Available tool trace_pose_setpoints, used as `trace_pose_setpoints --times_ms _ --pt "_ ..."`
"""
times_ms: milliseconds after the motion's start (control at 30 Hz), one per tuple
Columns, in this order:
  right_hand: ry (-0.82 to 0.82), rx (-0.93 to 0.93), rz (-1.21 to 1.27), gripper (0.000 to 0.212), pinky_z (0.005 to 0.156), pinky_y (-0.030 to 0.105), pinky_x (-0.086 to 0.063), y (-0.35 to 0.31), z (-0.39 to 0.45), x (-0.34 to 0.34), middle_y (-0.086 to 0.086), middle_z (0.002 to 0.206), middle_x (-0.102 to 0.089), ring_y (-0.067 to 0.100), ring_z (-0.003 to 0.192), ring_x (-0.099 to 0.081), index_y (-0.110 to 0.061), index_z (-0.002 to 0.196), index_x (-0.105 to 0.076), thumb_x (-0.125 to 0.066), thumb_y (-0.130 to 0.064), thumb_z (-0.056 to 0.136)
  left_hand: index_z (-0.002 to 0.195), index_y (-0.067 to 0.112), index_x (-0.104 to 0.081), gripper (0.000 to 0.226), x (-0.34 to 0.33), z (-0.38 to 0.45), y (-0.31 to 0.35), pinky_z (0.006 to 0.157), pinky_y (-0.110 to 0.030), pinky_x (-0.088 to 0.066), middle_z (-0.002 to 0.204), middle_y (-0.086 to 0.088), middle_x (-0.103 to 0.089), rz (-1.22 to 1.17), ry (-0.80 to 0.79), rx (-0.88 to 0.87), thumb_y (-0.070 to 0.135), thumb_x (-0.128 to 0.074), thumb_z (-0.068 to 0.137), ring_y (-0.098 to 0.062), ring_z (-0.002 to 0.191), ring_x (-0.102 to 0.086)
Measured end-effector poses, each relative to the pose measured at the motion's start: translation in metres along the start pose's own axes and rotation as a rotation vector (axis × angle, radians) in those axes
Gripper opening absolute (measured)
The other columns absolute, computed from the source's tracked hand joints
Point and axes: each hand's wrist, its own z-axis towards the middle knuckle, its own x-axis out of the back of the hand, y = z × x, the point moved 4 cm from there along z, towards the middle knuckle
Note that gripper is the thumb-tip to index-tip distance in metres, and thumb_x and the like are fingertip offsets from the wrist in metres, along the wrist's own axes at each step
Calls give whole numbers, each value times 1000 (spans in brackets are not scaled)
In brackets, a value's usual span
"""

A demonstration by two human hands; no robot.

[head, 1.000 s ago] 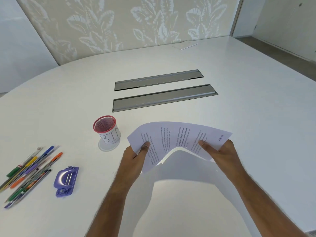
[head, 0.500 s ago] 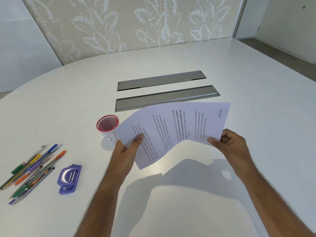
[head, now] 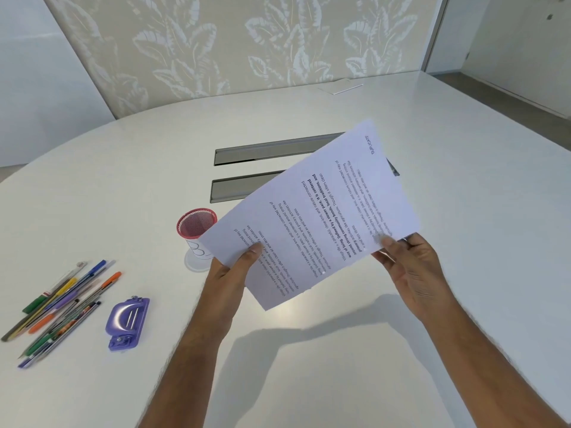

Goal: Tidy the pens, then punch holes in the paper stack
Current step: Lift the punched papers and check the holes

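Note:
A stack of printed white paper (head: pixel 318 211) is held up in the air above the table, tilted, with its far corner high. My left hand (head: pixel 230 273) pinches its lower left edge with the thumb on top. My right hand (head: pixel 408 267) grips its lower right edge. Several coloured pens (head: pixel 58 307) lie loose in a heap on the table at the far left. A purple hole punch (head: pixel 126 322) lies next to them. A red mesh pen cup (head: pixel 196 227) stands empty behind the paper's left corner.
The white table (head: pixel 463 180) has two grey cable slots (head: pixel 247 186) in its middle, partly hidden by the paper. A flat white item (head: pixel 340 86) lies at the far edge. A leaf-patterned wall stands behind.
Both hands have lifted the paper stack higher and tilted it up, and its fanned sheets have drawn together. Pens, punch and cup have not moved.

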Motion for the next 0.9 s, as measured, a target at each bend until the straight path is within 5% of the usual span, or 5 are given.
trace_pose_setpoints --times_ms 100,300,500,733,900 --pt "-43 -27 55 18 102 42 -53 6 -3 -12 21 101 -64 23 99 -75 -16 93 -66 -75 -3 85 119 48 -71 31 -10 -2 -3 100 -48 -57 124 7 -77 -64 -44 2 35 -72 90 -15 115 -71" --pt "-203 -34 29 51 106 38 -56 14 -7 -31 17 145 -66 30 132 -66 -9 144 -62 -71 -5 94 126 44 -70 31 -27 -7 -18 85 -26 -60 129 4 -76 -150 -119 21 33 -70 97 -12 116 -72" --pt "-170 30 -149 42 98 37 -59 10 -6 -31 12 137 -72 31 128 -69 -17 138 -68 -74 -13 96 128 41 -71 32 -23 -4 -30 88 -27 -61 133 3 -75 -146 -122 21 30 -72 97 -16 122 -71" --pt "-82 119 -339 30 105 56 -54 -2 -4 -21 8 130 -77 31 123 -72 -17 128 -72 -73 -17 98 124 27 -76 27 5 7 -22 87 -31 -58 120 -3 -81 6 -100 -12 25 -69 98 -18 104 -75" --pt "-92 130 -448 21 94 35 -63 -8 -5 -25 -3 122 -80 20 115 -76 -26 116 -75 -76 -20 95 104 24 -79 11 2 10 -15 70 -22 -60 108 -5 -84 74 -187 1 18 -75 96 -17 89 -79"
